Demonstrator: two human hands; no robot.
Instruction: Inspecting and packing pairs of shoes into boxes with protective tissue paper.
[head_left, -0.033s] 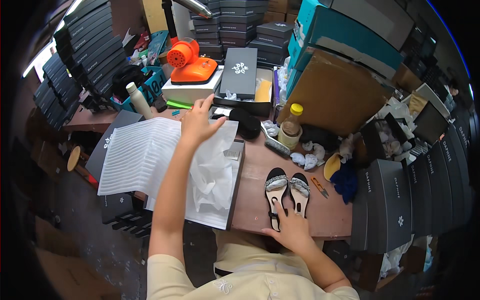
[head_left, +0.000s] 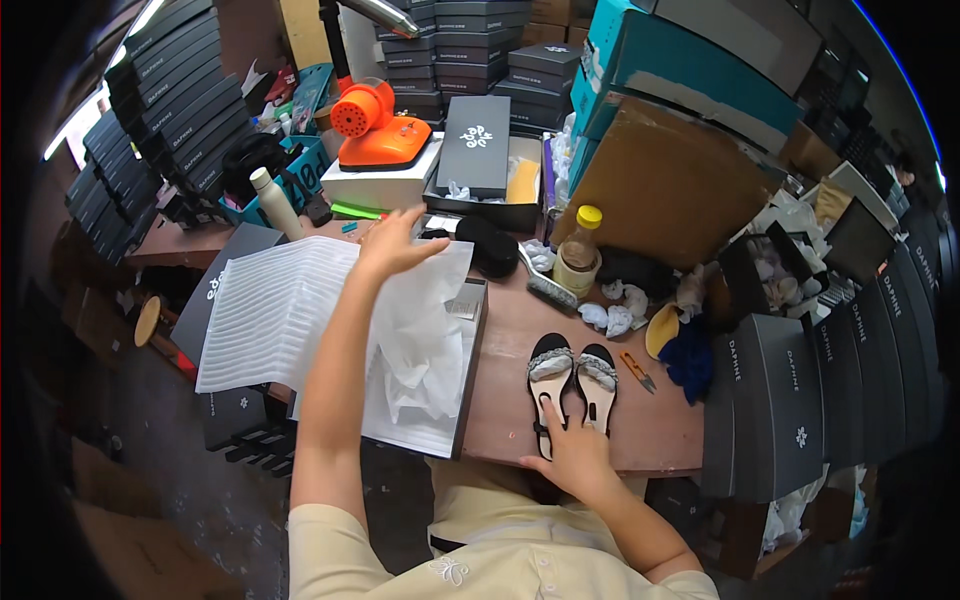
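A pair of black sandals (head_left: 549, 372) with pale insoles and grey braided front straps stands on the table in front of me, toes pointing away. My right hand (head_left: 578, 455) rests over their heel ends, fingers apart, one fingertip on the left sandal's insole. To the left sits an open shoe box (head_left: 477, 375) lined with crumpled white tissue paper (head_left: 412, 345). A ribbed white foam sheet (head_left: 265, 310) spreads over its left side. My left hand (head_left: 392, 245) hovers, fingers stretched out, above the far end of the box, holding nothing visible.
Right of the sandals lie orange thread snips (head_left: 637, 371) and a blue cloth (head_left: 690, 362). Behind stand a yellow-capped bottle (head_left: 580, 250), a brush (head_left: 548, 288) and an orange blower (head_left: 385, 135). Dark shoe boxes (head_left: 770, 410) line the right; a white flask (head_left: 276, 203) stands left.
My left hand's raised fingers have tipped to the right and drawn closer together. The right hand has shifted very slightly on the sandals, and the whole view has moved a little.
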